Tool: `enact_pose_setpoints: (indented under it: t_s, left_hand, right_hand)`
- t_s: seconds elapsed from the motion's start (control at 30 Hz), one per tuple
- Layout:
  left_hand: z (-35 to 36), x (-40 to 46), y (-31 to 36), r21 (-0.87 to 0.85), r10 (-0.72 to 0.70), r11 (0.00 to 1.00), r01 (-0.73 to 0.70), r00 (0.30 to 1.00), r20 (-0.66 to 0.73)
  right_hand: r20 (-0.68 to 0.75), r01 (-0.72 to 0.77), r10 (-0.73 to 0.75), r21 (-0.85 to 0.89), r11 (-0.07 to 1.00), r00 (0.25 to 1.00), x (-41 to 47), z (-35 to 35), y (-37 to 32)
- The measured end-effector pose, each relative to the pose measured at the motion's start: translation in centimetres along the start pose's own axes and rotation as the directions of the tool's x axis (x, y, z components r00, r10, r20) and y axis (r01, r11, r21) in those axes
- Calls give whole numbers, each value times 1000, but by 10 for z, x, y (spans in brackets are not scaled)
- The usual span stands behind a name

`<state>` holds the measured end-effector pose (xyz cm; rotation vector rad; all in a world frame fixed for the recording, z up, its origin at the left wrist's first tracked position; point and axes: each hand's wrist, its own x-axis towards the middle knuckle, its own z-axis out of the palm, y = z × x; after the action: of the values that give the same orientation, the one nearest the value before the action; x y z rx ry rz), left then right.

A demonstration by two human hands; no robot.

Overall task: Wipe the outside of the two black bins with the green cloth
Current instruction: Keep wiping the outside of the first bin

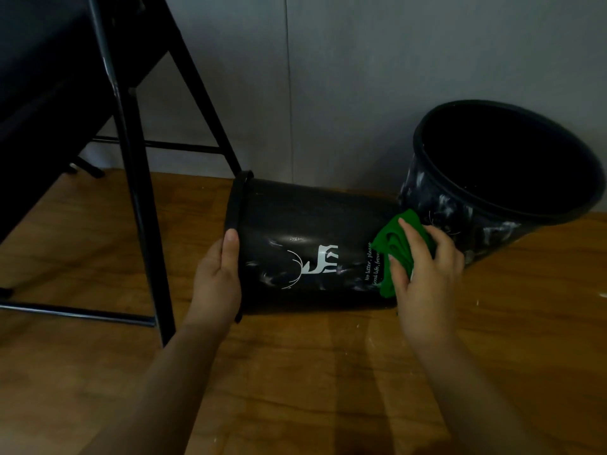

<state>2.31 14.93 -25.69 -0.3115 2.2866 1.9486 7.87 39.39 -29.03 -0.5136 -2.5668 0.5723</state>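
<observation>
A black bin (305,224) with a white deer print lies on its side on the wooden floor, its rim to the left. My left hand (218,280) grips that rim. My right hand (423,270) presses a folded green cloth (391,244) against the bin's wall near its base end. White smears show on the wall around the print. A second black bin (466,218) stands upright at the right, touching the first bin's base, with white streaks over its outside.
A black chair frame (131,165) stands at the left, its leg close to the lying bin's rim. A grey wall (345,77) runs right behind both bins. Wooden floor (312,372) spreads in front, with small white specks at the right.
</observation>
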Motion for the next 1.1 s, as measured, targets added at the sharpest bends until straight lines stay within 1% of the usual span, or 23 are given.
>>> enact_pose_setpoints:
  t_s: [0.07,0.1,0.23,0.27,0.3,0.4,0.47,0.5,0.6,0.63,0.67,0.77,0.8,0.87,0.93,1.0,1.03,1.1]
  left_hand:
    - [0,1,0,6,-13,1000,13,1000,-6]
    - [-1,3,1,8,-18,1000,18,1000,-10]
    - [-4,9,10,33,-35,999,36,999,-30]
    - [-4,10,12,32,-42,999,43,999,-29]
    - [-4,11,13,30,-49,998,50,998,-27]
    - [0,13,14,19,-66,998,67,997,-36]
    - [2,14,13,27,-72,997,74,996,-46]
    - [2,14,13,34,-74,997,75,996,-48]
    - [1,15,14,44,-74,996,76,996,-39]
    - [1,15,14,51,-75,996,77,997,-35]
    - [1,15,14,57,-75,995,77,997,-32]
    - [1,16,14,62,-73,995,76,997,-39]
    - [1,16,13,65,-71,995,73,997,-41]
    - [1,16,12,67,-68,995,70,997,-40]
    - [1,16,11,70,-65,995,68,997,-40]
    - [0,16,11,83,-56,995,58,998,-33]
    - [0,16,12,85,-51,995,53,998,-29]
    - [1,15,12,79,-45,996,48,999,-29]
  right_hand:
    - [-12,-39,40,8,999,999,-5,1,-8]
    - [-4,-32,32,6,999,999,-9,2,-13]
    - [64,137,-134,-48,989,989,-20,3,-19]
    - [68,142,-138,-48,989,988,-16,2,-16]
    - [63,114,-112,-44,992,992,-12,0,-13]
    - [-13,-53,53,-13,998,999,-2,-1,-5]
    - [-47,-96,96,-3,995,994,-6,0,-11]
    - [-31,-79,79,7,997,996,-11,1,-16]
    - [73,80,-79,-9,997,994,-21,3,-24]
    - [83,110,-108,-23,994,991,-19,3,-22]
    - [75,92,-90,-26,995,993,-15,2,-18]
    - [-9,-115,115,43,992,993,-4,1,-5]
    - [-37,-153,155,56,987,987,-5,1,-6]
    - [-37,-131,133,43,990,990,-12,2,-14]
    - [30,-18,18,20,1000,999,-19,4,-23]
    - [95,88,-87,-13,996,992,-19,3,-23]
    - [102,89,-86,-19,996,991,-15,2,-19]
    - [68,-19,18,9,1000,998,-6,0,-12]
